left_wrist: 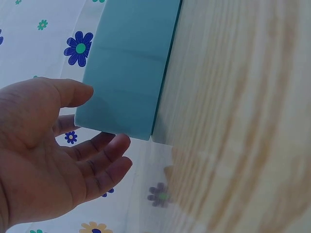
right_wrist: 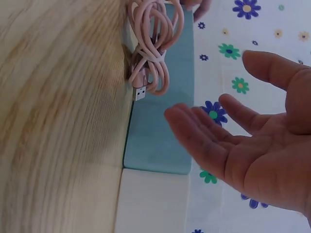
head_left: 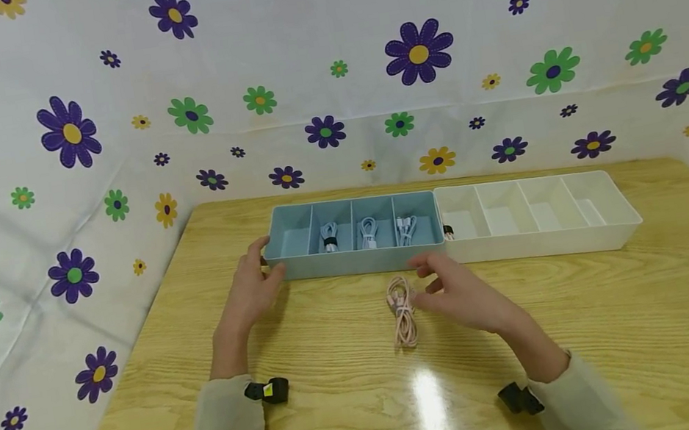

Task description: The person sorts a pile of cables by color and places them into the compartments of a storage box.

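A pale pink USB cable (head_left: 402,314), coiled and tied in its middle, lies on the table in front of the blue box. Just right of it in the head view, my right hand (head_left: 463,294) hovers with fingers loosely bent and nothing in them; the right wrist view shows a gap between fingertips and cable (right_wrist: 153,53). My left hand (head_left: 250,292) is at the left end of the blue divided box (head_left: 351,262). There the thumb lies against the front wall, and relaxed fingers rest around the end. Three compartments of this box hold bundled light cables (head_left: 369,232); its leftmost is bare.
A white divided box (head_left: 542,242) stands end to end with the blue one, to its right. Its leftmost compartment shows part of a black-strapped cable (head_left: 448,232). Behind the wooden table (head_left: 333,410) hangs a flower-patterned white cloth (head_left: 348,14), which also covers both sides.
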`<state>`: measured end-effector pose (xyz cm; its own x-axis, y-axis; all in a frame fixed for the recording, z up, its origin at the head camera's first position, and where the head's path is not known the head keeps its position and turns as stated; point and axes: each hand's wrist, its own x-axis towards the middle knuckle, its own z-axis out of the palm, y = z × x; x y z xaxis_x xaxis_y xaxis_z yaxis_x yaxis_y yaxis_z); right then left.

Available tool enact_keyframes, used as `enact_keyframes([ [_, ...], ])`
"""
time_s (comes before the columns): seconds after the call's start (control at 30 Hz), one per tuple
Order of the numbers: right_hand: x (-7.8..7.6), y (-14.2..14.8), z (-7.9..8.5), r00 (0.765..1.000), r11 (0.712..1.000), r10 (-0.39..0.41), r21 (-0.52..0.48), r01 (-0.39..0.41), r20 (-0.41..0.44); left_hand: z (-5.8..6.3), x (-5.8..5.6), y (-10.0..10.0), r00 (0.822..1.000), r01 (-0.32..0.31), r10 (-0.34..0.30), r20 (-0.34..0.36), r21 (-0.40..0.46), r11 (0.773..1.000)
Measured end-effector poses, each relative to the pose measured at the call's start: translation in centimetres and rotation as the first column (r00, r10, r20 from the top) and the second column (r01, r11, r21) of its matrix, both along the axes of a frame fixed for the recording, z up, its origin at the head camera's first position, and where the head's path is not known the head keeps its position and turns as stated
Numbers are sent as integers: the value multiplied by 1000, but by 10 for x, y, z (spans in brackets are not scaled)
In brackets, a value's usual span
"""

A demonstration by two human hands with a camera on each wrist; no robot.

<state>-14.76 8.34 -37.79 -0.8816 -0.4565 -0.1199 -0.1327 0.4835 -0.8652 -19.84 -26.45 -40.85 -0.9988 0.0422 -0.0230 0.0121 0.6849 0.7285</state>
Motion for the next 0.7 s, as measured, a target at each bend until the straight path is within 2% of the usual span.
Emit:
enact_keyframes([
  [0.13, 7, -10, -3, 995, 984, 25, 178, -7, -101, 0, 0, 0, 1000, 2, -2, 0, 2, 1000],
  [0.27, 14, -21, -5, 987, 950, 71, 310, -23, -143, 1, 1, 0, 1000, 3, -3, -2, 7, 1000],
  [0.53, 24, -32, -9, 970, 918, 179, 381, -106, -163, 2, 1, 1, 1000, 9, -9, -7, 0, 1000],
  [0.7, 25, -33, -10, 969, 909, 189, 402, -112, -158, 3, 1, 1, 1000, 11, -11, -9, -2, 1000],
])
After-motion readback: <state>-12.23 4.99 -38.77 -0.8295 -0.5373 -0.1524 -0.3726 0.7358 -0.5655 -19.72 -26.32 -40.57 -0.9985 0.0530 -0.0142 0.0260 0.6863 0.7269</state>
